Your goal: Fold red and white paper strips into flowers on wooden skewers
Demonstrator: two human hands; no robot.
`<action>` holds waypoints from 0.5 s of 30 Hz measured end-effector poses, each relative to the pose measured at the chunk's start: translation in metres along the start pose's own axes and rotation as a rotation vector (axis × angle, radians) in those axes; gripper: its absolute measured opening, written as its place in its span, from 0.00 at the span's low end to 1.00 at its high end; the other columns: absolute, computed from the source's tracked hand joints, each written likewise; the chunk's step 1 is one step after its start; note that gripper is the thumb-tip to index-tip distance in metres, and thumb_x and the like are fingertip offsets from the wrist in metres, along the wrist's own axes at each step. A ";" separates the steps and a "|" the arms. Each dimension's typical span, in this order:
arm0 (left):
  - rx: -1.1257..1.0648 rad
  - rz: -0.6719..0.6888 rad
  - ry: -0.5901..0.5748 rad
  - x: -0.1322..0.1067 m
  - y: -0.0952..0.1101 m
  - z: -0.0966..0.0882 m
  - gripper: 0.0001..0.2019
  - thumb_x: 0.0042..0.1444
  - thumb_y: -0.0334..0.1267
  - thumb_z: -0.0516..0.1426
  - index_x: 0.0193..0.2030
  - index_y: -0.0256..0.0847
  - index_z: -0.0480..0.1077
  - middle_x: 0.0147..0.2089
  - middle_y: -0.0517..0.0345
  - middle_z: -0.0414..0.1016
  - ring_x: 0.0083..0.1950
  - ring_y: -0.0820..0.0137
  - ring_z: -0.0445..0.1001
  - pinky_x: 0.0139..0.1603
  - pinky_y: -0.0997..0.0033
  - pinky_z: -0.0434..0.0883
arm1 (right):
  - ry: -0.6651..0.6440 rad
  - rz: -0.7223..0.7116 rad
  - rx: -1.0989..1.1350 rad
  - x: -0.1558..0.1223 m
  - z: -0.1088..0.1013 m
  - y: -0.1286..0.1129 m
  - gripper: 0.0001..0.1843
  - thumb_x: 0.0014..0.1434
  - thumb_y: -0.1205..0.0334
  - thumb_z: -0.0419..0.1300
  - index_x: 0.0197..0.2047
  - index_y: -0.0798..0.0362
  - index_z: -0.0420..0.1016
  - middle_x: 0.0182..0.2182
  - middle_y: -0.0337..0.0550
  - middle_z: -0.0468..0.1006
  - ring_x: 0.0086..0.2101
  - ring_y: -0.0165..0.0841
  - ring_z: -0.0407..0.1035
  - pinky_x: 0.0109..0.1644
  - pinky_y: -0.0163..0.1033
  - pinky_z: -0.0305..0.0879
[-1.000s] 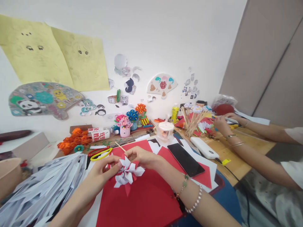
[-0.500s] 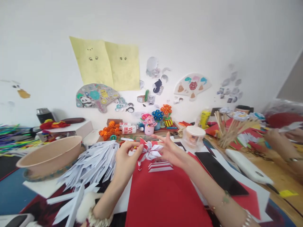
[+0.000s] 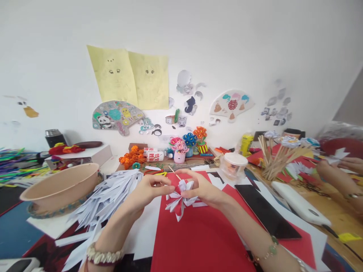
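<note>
A white folded-paper flower (image 3: pixel 179 206) with pointed petals is held between my two hands, over a sheet of red paper (image 3: pixel 198 238). My right hand (image 3: pixel 204 188) pinches its petals from the right with thumb and fingers. On the other side, my left hand (image 3: pixel 151 190) has thumb and fingertips closed at the flower's left edge. A thin wooden stick (image 3: pixel 177 176) slants up behind the flower, between the hands; where it meets the flower is hidden. Folded white strips (image 3: pixel 199 204) lie partly covered beneath my right hand.
Folded white paper strips (image 3: pixel 106 200) are piled at left, beside a beige bowl (image 3: pixel 62 189). To the right lie a black phone-like slab (image 3: pixel 268 211) and a white device (image 3: pixel 300 202). Sticks with paper flowers (image 3: pixel 273 160) stand near another person's hands (image 3: pixel 329 172).
The flower has come lower and tipped over, with its petals now pointing downward. My right hand has gone from spread fingers to pinching it. The stick now shows behind.
</note>
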State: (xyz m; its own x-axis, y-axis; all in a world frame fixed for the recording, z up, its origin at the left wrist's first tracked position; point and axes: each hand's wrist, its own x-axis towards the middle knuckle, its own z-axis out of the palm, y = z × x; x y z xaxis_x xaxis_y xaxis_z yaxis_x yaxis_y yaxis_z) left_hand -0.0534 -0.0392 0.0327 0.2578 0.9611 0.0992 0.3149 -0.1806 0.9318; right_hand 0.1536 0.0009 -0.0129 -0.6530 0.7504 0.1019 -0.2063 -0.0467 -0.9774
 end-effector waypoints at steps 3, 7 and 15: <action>-0.012 -0.023 -0.104 0.001 -0.002 -0.007 0.11 0.45 0.47 0.65 0.30 0.41 0.79 0.35 0.55 0.80 0.39 0.64 0.75 0.43 0.67 0.69 | -0.042 0.006 0.000 -0.001 0.002 -0.002 0.41 0.43 0.64 0.75 0.58 0.47 0.64 0.32 0.37 0.79 0.31 0.31 0.74 0.33 0.34 0.67; 0.088 0.041 -0.193 0.005 0.001 -0.011 0.11 0.52 0.46 0.61 0.35 0.42 0.79 0.38 0.56 0.80 0.37 0.67 0.74 0.40 0.70 0.68 | -0.074 0.013 -0.032 -0.001 0.000 -0.003 0.43 0.43 0.65 0.74 0.60 0.48 0.62 0.31 0.37 0.78 0.30 0.31 0.74 0.33 0.34 0.67; 0.398 0.352 -0.163 0.005 0.004 -0.002 0.06 0.54 0.41 0.61 0.33 0.43 0.78 0.34 0.58 0.78 0.34 0.69 0.69 0.36 0.72 0.65 | -0.050 0.018 -0.134 -0.003 -0.005 -0.005 0.37 0.42 0.65 0.74 0.56 0.49 0.69 0.23 0.31 0.73 0.21 0.25 0.66 0.24 0.29 0.60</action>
State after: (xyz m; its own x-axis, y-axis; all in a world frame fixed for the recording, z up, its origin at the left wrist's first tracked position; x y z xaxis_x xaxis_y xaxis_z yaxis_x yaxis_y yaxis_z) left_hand -0.0527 -0.0348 0.0378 0.5380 0.7892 0.2964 0.4968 -0.5808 0.6449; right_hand 0.1602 0.0020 -0.0097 -0.6920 0.7163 0.0898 -0.0972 0.0309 -0.9948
